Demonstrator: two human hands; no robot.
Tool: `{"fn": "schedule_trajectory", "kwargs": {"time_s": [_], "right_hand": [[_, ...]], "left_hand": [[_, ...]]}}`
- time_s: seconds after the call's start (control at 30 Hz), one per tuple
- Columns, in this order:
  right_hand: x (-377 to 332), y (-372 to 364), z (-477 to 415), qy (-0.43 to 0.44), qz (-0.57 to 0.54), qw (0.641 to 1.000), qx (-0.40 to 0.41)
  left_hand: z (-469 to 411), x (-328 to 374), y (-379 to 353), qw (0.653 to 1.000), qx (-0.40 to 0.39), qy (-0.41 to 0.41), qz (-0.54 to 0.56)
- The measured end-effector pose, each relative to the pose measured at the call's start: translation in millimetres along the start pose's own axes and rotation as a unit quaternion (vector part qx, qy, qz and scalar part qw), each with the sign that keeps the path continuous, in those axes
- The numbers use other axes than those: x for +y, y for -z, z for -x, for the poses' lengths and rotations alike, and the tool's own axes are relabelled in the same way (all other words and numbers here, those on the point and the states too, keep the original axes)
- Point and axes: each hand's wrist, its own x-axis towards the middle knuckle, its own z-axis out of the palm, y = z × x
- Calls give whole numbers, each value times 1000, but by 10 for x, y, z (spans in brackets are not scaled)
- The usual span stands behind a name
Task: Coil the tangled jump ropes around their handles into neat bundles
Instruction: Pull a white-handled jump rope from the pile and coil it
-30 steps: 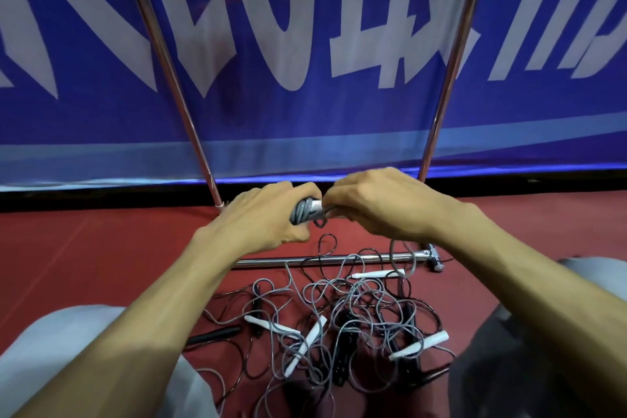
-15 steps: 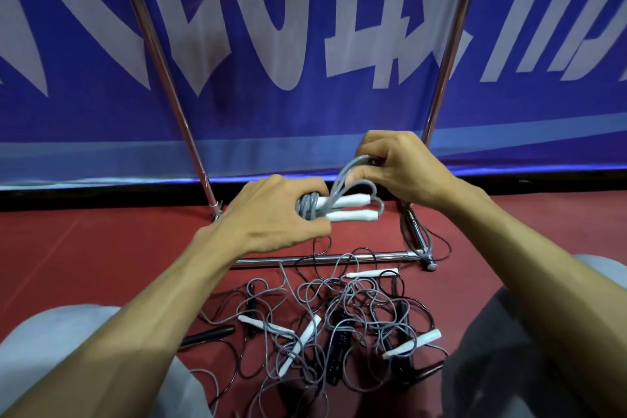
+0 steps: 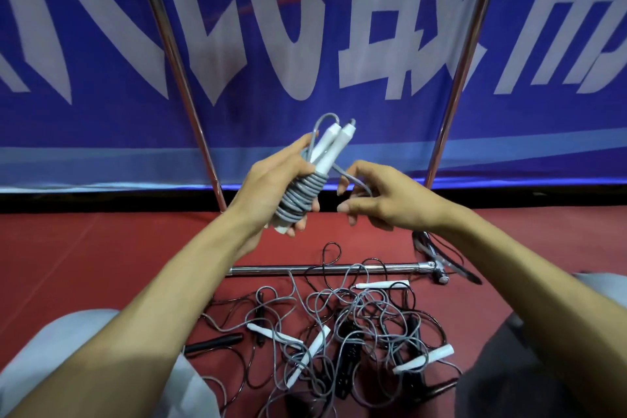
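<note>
My left hand [image 3: 271, 193] grips a coiled jump rope bundle [image 3: 307, 187]: two white handles side by side, tilted up to the right, with grey cord wound tightly round their lower half. A short loop of grey cord sticks out at the top. My right hand [image 3: 383, 200] is just right of the bundle, and the free end of the grey cord [image 3: 353, 180] runs into its curled fingers. On the red floor below lies a tangled pile of jump ropes [image 3: 342, 332], grey and black cords with several white and black handles.
A chrome rack frame stands behind the pile: a horizontal bar [image 3: 325, 270] on the floor and two slanted uprights [image 3: 176, 71]. A blue banner [image 3: 305, 44] with white letters hangs behind. My knees in grey trousers [image 3: 51, 349] flank the pile.
My left hand lifted the bundle and turned it from lying sideways to pointing up. The cord loops are now wound tight. My right hand dropped from above the handles to beside them.
</note>
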Motion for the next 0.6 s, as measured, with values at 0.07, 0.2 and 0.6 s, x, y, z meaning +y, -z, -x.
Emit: {"fn": "schedule_trajectory", "kwargs": {"time_s": [0.07,0.2,0.6], "right_hand": [[-19,-19,16,-16,-1,999,-36],[-14,-64,27,-40,61,995,-62],[-133,-48,159,33,370,928,-30]], "left_hand": [[-17,-12,-3,999,37,12,-1],[-85,-77,15,991,116,30,-56],[-176,-295,287,811,225,-75,-535]]}}
